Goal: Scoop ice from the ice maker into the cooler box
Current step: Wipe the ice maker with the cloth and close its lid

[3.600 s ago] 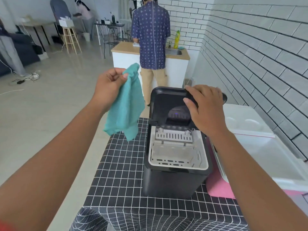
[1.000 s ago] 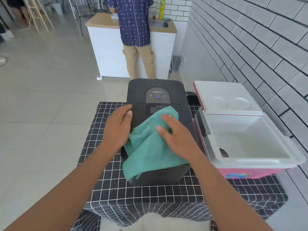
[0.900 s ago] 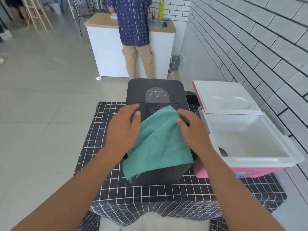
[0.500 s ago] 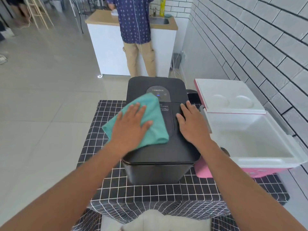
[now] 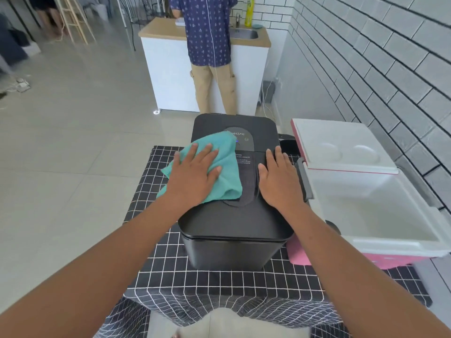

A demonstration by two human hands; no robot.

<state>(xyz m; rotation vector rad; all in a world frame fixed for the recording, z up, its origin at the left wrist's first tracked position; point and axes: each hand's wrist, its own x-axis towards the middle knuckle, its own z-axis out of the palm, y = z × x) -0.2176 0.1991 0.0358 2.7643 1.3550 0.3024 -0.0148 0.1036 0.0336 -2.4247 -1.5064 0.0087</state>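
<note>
Ice maker: a black, box-shaped plastic ice maker (image 5: 235,215) stands on the table with its lid down; a control panel with a small lit indicator sits at the far end of the lid.
Cooler box: a pink cooler box with white lining (image 5: 380,215) stands just right of the ice maker, touching or nearly touching it. Its hinged white lid (image 5: 339,147) is folded back at the far side, and the white interior is exposed.
Cloth: a teal terry cloth (image 5: 225,172) lies on the left half of the ice maker's lid, its left corner hanging past the lid's edge and its far corner covering part of the control panel.
Left hand: the left hand (image 5: 192,176) lies palm down on the cloth, fingers straight and spread apart, pressing it to the lid.
Right hand: the right hand (image 5: 278,181) lies flat on the bare right half of the lid, fingers straight and close together, holding nothing.
Table: a black tablecloth with a white grid (image 5: 219,284) covers the table.
Background: a person in a blue patterned shirt (image 5: 210,30) stands at a white counter with a wooden top (image 5: 168,69), well beyond the table; a white brick wall (image 5: 378,57) runs along the right.
</note>
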